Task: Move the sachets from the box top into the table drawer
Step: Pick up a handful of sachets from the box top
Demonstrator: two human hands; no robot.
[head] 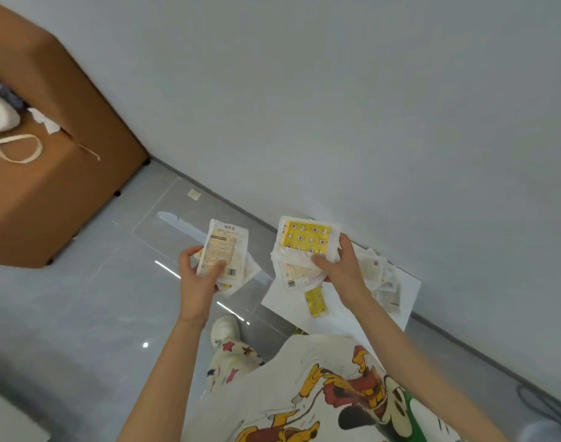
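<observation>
My left hand point(198, 275) grips a small stack of white sachets point(225, 253) with printed text and a barcode, held over the grey floor. My right hand point(339, 266) grips another stack of sachets point(306, 242), the top one with a yellow moon-and-star pattern. Under my right hand is a white box top point(406, 282) against the wall. More white sachets point(379, 275) lie on it, and a yellow patterned sachet point(316, 302) lies near its front edge. No drawer is in view.
A brown cabinet point(49, 161) stands at the left against the wall, with a white bag and strap point(5, 122) on top. The glossy grey tiled floor point(81, 314) spreads below. My shoe point(225, 330) and patterned clothing fill the lower middle. Cables point(546, 406) lie at the lower right.
</observation>
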